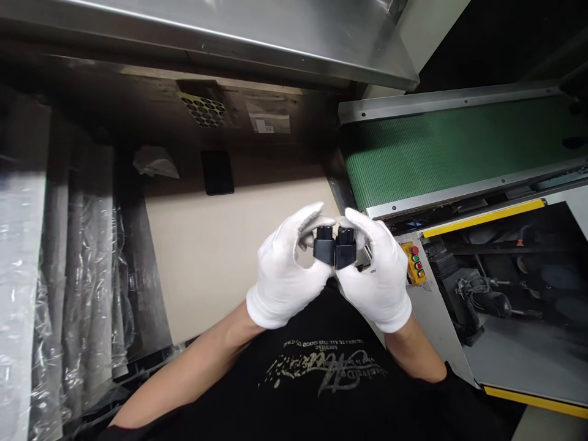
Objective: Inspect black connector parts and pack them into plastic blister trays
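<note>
Both of my hands wear white gloves and are raised over the front edge of the pale work board [202, 257]. My left hand [291, 266] pinches a small black plastic piece [324, 246] with a narrower, glossy top. A second, matching black piece [346, 248] is gripped by my right hand [379, 269]. The two pieces are upright, side by side, with at most a thin gap between them. Thumbs press on their near sides, and the fingers behind are partly hidden.
A dark flat rectangle [217, 173], like a phone, lies on the board near crumpled white paper [155, 162]. Plastic-wrapped sheets [78, 263] stand at left. A green conveyor belt [450, 141] runs off to the right, above a yellow button box [414, 263]. A metal shelf [229, 30] overhangs the back.
</note>
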Available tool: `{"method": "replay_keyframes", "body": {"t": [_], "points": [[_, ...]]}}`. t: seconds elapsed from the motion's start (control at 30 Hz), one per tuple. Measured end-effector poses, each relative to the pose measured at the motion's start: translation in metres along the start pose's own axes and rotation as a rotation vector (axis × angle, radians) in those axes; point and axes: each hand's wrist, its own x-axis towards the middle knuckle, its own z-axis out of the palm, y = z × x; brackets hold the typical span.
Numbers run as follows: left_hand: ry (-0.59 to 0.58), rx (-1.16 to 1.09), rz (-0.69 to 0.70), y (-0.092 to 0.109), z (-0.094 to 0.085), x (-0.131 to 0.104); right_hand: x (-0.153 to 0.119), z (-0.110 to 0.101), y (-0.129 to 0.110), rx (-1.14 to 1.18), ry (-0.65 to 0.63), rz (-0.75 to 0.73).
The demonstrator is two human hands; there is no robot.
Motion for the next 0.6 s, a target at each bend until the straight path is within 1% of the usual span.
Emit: {"method": "replay_keyframes", "body": {"t": [0.1,0.2,0.3,0.43,0.5,0.6], "points": [[0.005,0.014,-0.023,-0.001,-0.002,-0.002,-0.001,0.002,0.001,-0.103,0.005,-0.128],[0.020,-0.023,-0.034,-0.005,-0.002,-0.005,0.000,0.004,0.001,-0.150,0.013,-0.175],[0.043,-0.083,-0.051,-0.010,-0.002,-0.008,0.001,0.006,-0.001,-0.162,0.018,-0.187],[0.069,-0.105,-0.066,-0.008,-0.001,-0.009,0.001,0.005,-0.006,-0.087,0.003,-0.108],[0.089,-0.146,-0.084,-0.005,0.000,-0.009,-0.001,0.005,-0.007,-0.073,0.028,-0.114],[0.126,-0.268,-0.180,-0.003,0.004,-0.009,-0.005,0.009,-0.001,-0.053,0.103,-0.150]]}}
